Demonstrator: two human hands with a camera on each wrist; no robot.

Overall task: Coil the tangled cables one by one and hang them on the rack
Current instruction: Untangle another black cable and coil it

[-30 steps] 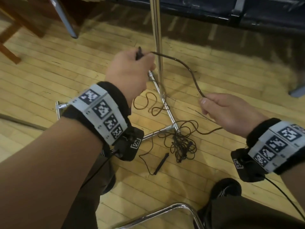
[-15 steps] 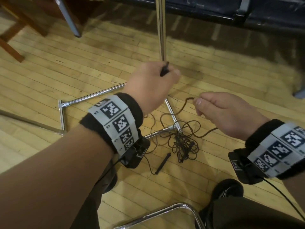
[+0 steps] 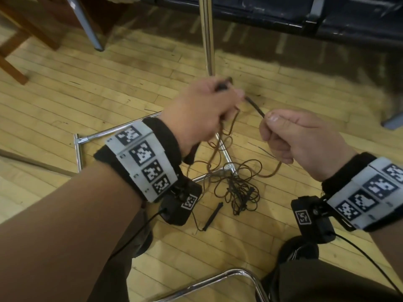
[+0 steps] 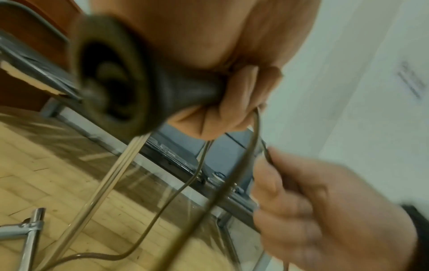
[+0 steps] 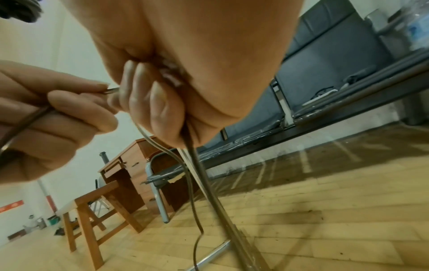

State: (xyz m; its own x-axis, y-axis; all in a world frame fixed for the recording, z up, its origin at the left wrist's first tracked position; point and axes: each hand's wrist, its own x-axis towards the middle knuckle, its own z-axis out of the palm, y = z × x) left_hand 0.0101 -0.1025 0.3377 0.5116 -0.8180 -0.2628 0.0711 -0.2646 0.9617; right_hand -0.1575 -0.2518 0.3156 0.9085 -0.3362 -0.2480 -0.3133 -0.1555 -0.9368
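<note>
A thin dark brown cable [image 3: 254, 104] runs between my hands just above the floor. My left hand [image 3: 226, 99] grips its plug end [image 3: 222, 86], and loops of cable [image 3: 220, 136] hang from that fist. A dark flared piece [image 4: 111, 73] sticks out of the fist towards the wrist camera. My right hand [image 3: 267, 123] pinches the cable a short way along between thumb and forefinger [image 4: 267, 157]. The rest lies as a tangle [image 3: 239, 192] on the wood floor by the rack's chrome base [image 3: 117, 131]. The rack's upright pole [image 3: 207, 35] rises behind my left hand.
A loose black plug end [image 3: 212, 216] lies on the floor near the tangle. A chrome chair frame [image 3: 218, 280] curves at the bottom, my shoe [image 3: 298, 251] beside it. A dark bench [image 3: 283, 14] runs along the back; wooden furniture legs [image 3: 13, 62] stand at left.
My left hand has come down and to the right, closing on my right hand. The stretch of cable between them is shorter, and loops now hang from my left fist.
</note>
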